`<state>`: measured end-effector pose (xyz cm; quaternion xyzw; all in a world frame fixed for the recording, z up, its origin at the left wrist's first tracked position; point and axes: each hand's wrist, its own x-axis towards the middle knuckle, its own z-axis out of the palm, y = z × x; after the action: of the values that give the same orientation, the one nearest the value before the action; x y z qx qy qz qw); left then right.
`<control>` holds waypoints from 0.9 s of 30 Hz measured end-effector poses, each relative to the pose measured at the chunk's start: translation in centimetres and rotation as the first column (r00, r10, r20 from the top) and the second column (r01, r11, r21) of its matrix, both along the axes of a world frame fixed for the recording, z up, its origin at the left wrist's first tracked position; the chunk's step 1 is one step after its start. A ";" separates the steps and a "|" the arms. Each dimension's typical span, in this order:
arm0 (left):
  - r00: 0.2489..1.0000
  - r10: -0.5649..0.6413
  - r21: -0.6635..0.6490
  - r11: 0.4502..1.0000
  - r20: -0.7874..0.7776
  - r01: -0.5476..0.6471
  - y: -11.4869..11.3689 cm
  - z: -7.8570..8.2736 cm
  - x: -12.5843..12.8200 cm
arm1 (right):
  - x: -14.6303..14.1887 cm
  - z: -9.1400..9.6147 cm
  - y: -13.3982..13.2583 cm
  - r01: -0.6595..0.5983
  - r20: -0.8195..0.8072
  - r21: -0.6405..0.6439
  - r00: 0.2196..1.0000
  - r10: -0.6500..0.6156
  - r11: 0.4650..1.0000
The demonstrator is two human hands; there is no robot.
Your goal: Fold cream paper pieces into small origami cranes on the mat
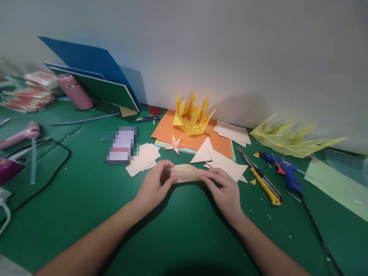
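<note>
A pale peach piece of paper (186, 174), apparently folded, is held between both hands just above the green table. My left hand (156, 180) pinches its left end between thumb and fingers. At the right end, my right hand (224, 188) grips it the same way. Loose peach sheets (143, 158) lie beyond my left hand, and more peach pieces (227, 164) lie beyond my right, with a folded peach triangle (202, 150) among them. A small star-shaped peach paper figure (174, 143) stands just past the held paper.
A yellow paper crown (192, 119) stands on an orange sheet stack (163, 128). To the right lie a yellow utility knife (264, 184), a blue glue gun (283, 168) with its cord, and pale yellow folded paper (293, 138). Leftward are a phone (122, 145) and a pink bottle (74, 92).
</note>
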<state>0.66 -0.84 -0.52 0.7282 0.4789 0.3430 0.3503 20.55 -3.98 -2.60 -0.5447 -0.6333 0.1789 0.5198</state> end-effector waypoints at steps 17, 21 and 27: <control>0.930 0.032 0.373 0.921 -0.366 0.115 1.0 0.1 -1.2 | 0.4 -0.2 0.1 -0.157 0.391 0.137 0.916 0.092 0.978; 0.912 -0.030 0.340 0.922 -0.410 0.183 1.1 0.1 -1.3 | 0.2 0.0 0.3 -0.267 0.380 0.057 0.897 0.226 0.962; 0.894 -0.179 0.259 0.917 -0.411 0.303 1.3 0.3 -1.5 | 0.1 -0.1 0.2 -0.336 0.350 0.005 0.883 0.313 0.942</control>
<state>-0.82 0.46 -0.26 0.8815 0.3811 0.2213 0.1698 20.62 -3.78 -2.68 -0.4365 -0.8021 0.1442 0.3812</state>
